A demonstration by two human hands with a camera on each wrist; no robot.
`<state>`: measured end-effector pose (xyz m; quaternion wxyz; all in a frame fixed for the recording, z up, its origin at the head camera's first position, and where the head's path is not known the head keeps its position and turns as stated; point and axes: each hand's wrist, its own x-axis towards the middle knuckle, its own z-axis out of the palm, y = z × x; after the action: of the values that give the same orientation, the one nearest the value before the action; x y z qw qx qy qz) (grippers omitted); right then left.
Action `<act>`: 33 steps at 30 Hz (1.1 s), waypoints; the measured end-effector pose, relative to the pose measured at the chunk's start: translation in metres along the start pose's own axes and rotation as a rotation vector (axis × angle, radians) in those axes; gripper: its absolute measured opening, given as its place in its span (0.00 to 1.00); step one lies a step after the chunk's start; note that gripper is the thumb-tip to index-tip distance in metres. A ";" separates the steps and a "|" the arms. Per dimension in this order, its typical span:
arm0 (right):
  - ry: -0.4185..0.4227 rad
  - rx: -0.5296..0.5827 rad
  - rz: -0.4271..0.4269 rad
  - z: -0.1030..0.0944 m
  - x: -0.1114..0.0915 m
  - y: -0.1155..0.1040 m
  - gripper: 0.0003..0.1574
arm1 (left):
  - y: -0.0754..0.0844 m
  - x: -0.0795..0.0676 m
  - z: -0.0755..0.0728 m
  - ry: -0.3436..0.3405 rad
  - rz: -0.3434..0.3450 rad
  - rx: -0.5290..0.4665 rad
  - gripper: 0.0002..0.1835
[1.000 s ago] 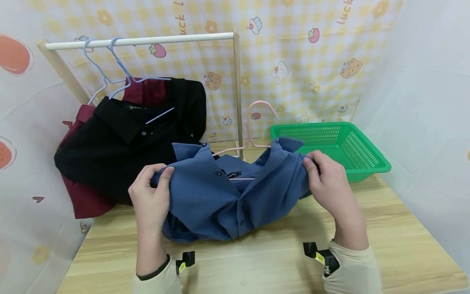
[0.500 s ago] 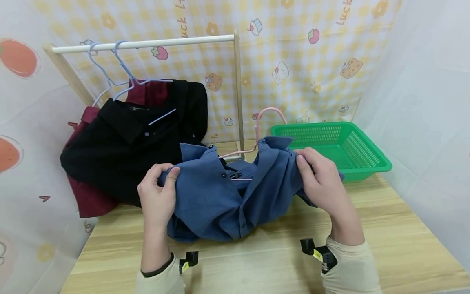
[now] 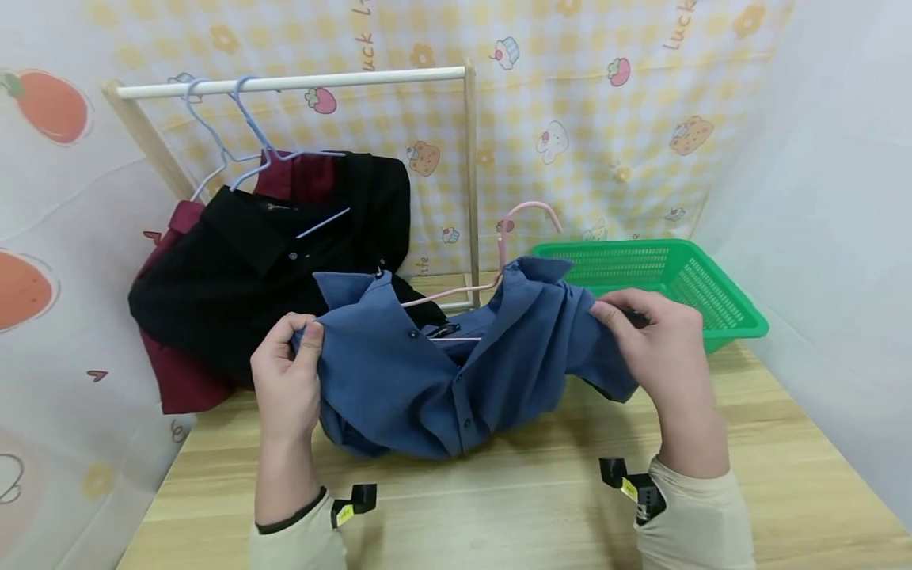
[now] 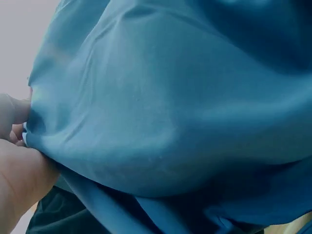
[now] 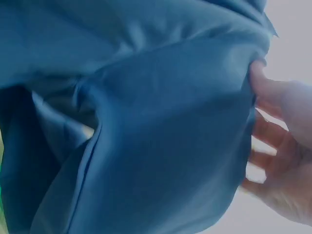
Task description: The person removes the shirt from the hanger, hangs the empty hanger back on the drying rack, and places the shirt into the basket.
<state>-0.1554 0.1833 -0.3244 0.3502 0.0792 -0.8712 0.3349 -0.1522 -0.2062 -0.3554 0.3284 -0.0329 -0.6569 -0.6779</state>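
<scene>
A blue button-up shirt point(image 3: 399, 372) spreads between both hands above the wooden table, its collar open toward the back. A pink hanger point(image 3: 502, 245) runs inside it, the hook rising out of the neck and the lower bar showing across the opening. My left hand point(image 3: 288, 372) pinches the shirt's left shoulder, thumb in front and fingers behind. At the other shoulder, my right hand point(image 3: 659, 340) pinches the cloth near the sleeve, which hangs below. In the right wrist view the shirt point(image 5: 161, 131) drapes from the thumb, with the fingers spread behind it.
A clothes rack point(image 3: 470, 182) with a white bar stands at the back left. On it, blue hangers point(image 3: 249, 127) carry a black shirt point(image 3: 264, 245) and a dark red shirt point(image 3: 185, 380). A green basket point(image 3: 741, 321) sits at the back right of the table point(image 3: 769, 459).
My right hand has shifted outward to the right along the shoulder, and my left hand has moved slightly left. The cloth is stretched wider, and the hanger's hook has shifted right.
</scene>
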 end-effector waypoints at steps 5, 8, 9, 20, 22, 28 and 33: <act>-0.020 -0.043 0.205 -0.001 -0.001 0.006 0.17 | 0.001 0.001 0.001 -0.005 0.000 -0.338 0.10; -0.066 -0.007 0.191 0.002 -0.003 0.008 0.19 | 0.001 0.001 0.004 0.022 -0.016 -0.402 0.11; -0.081 0.016 0.187 0.002 -0.003 0.008 0.19 | 0.001 0.001 0.005 0.039 -0.017 -0.421 0.12; -0.120 0.300 0.144 -0.003 -0.005 -0.009 0.14 | 0.001 -0.004 0.014 0.040 0.024 -0.463 0.11; -0.114 0.331 0.128 -0.001 -0.004 -0.015 0.15 | 0.002 -0.005 0.017 0.014 0.020 -0.442 0.11; -0.087 0.386 0.015 0.008 -0.003 -0.027 0.07 | 0.002 -0.008 0.023 -0.026 0.008 -0.358 0.12; -0.073 0.346 0.007 0.012 -0.003 -0.036 0.08 | 0.004 -0.013 0.026 -0.057 0.031 -0.308 0.10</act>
<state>-0.1461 0.1477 -0.3135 0.2984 0.1472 -0.8130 0.4779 -0.1503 -0.1773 -0.3549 0.3113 -0.1124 -0.5534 -0.7643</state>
